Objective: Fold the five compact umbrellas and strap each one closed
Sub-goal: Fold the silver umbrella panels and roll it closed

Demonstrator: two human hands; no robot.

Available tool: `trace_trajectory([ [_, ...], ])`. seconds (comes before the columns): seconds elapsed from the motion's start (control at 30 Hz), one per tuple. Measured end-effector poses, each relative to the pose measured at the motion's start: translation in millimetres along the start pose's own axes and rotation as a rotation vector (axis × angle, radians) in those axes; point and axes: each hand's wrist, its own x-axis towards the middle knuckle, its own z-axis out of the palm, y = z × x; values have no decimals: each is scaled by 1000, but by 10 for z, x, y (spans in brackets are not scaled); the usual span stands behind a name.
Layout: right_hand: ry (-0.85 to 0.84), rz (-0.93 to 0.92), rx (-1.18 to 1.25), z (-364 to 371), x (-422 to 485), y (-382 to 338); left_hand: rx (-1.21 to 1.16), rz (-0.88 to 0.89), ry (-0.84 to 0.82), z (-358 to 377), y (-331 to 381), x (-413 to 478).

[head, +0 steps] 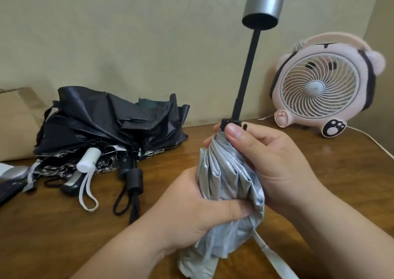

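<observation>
left hand (191, 210) grips grey umbrella (230, 172) canopy | right hand (268, 163) clasps canopy top | shaft (247, 65) extended up | dark umbrella pile (96, 118) left | fan (319, 87) right

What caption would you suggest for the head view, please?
Left hand and right hand grip a silver umbrella, its shaft extended upward, beside a pile of umbrellas on a wooden table.

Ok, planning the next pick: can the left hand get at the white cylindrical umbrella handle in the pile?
Probably not yet: the left hand grips the silver umbrella canopy. The path looks free: the white cylindrical umbrella handle lies exposed on the dark umbrella pile, bare wooden table between.
</observation>
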Motion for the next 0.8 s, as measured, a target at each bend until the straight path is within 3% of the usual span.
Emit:
trace_trajectory([
  [0.1,-68,59,106,-17,20,56,-97,6,-56,-10,-67,-10],
  [0.43,-644,211,357,188,456,-104,-607,-129,-491,-44,-158,42],
  [0.53,-549,305,304,378,600,-162,-591,-128,-450,-152,-124,17],
  [0.7,-224,246,5,627,666,-190,-192,-65,-36,-227,69,-80],
  [0.8,-78,137,-215,737,678,-199,-37,31,109,-250,81,-77],
])
